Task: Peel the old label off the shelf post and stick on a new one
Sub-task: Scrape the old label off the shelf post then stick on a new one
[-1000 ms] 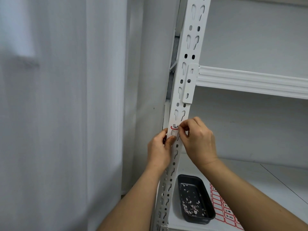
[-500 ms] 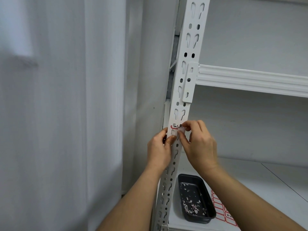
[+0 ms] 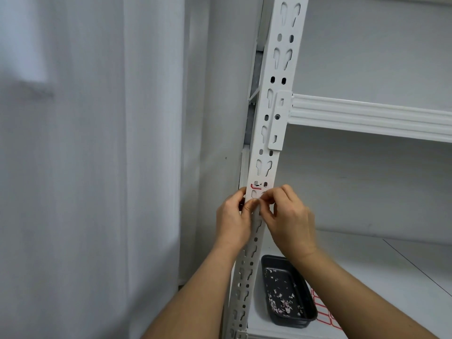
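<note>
A white perforated shelf post (image 3: 276, 99) runs up the middle of the head view. A torn white label with a red border (image 3: 257, 189) sticks to it at hand height, its upper red corner showing. My left hand (image 3: 233, 220) grips the post's left edge, thumb pressed on the label's lower part. My right hand (image 3: 287, 217) pinches the label's peeled right edge between thumb and fingertips.
A dark tray (image 3: 308, 321) holding several label scraps sits on the white lower shelf (image 3: 391, 265). A sheet of red-bordered labels (image 3: 320, 307) lies beside it. A shelf beam (image 3: 367, 116) crosses above. A grey curtain (image 3: 85, 167) hangs on the left.
My right hand has slid down and left along the label, from its upper red corner to beside my left thumb. My left hand has kept its grip.
</note>
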